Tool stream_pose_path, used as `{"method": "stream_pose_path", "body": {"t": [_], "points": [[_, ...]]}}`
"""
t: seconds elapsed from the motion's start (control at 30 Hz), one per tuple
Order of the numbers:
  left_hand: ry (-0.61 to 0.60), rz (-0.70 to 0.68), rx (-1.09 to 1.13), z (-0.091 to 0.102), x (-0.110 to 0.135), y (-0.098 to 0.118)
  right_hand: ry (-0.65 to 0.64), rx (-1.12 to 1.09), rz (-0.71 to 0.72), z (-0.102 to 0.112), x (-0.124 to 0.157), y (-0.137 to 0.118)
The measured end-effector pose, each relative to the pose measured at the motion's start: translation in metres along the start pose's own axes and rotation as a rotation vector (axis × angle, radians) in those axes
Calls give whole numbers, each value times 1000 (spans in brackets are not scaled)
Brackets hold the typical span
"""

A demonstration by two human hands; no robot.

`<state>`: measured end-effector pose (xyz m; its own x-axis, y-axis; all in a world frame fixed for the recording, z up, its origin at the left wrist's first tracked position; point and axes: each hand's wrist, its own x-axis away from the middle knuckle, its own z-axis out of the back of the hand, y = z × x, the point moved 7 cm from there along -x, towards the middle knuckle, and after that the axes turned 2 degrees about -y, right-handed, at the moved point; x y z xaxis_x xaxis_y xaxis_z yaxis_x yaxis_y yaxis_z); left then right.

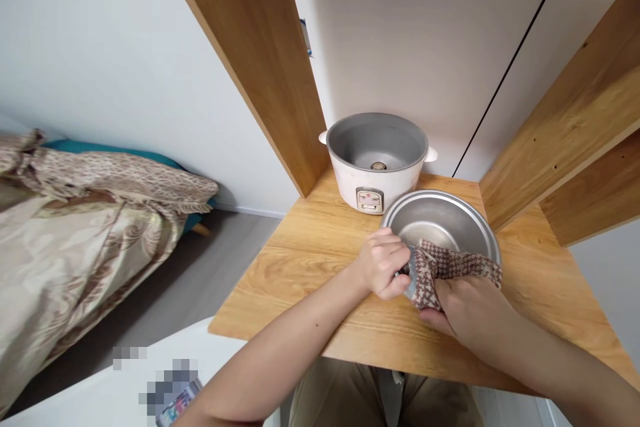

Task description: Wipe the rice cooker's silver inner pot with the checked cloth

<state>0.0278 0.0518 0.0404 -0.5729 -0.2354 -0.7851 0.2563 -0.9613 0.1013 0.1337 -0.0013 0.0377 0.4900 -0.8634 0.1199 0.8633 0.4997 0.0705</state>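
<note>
A silver metal inner pot (440, 210) sits on the wooden tabletop, its front rim partly hidden by my hands. My left hand (385, 263) is closed on the left front of its rim. A brown-and-white houndstooth cloth (430, 273) drapes over the front rim and down into the pot. My right hand (473, 313) is closed around this cloth and presses it over the rim. Behind the pot stands a white rice cooker body (350, 177), lidless, with a grey inside and a round plate at its bottom.
The wooden table (265, 280) is framed by a wooden post (250, 47) on the left and boards (565, 113) on the right. A white surface (225, 340) lies at lower left. Further left is a bed with a patterned cover (100, 240).
</note>
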Motion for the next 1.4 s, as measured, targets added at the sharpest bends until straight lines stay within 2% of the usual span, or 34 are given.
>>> {"method": "stream_pose_path", "body": {"t": [0.1,0.23,0.4,0.47,0.7,0.87,0.97,1.07,1.27,1.4], "points": [[27,9,-16,0,1,1,43,5,-53,-1,-1,-2],[54,21,-27,0,1,2,190,15,-156,-2,-3,-14],[48,14,-34,0,2,2,273,16,-155,-1,-4,-20],[37,14,-31,0,2,1,237,1,-120,-2,-5,-17],[25,9,-30,0,3,1,-3,-19,-30,-3,-5,-3],[19,8,-44,-1,3,2,-45,-39,23,1,-4,1],[29,10,-45,-1,3,2,-41,-30,-8,-3,-4,0],[39,15,-40,0,3,2,28,-9,-74,-7,-4,-5],[20,29,-62,-2,4,1,275,37,-136,-2,-2,-19],[-1,19,-62,-3,4,0,330,46,-126,0,-1,-22]]}}
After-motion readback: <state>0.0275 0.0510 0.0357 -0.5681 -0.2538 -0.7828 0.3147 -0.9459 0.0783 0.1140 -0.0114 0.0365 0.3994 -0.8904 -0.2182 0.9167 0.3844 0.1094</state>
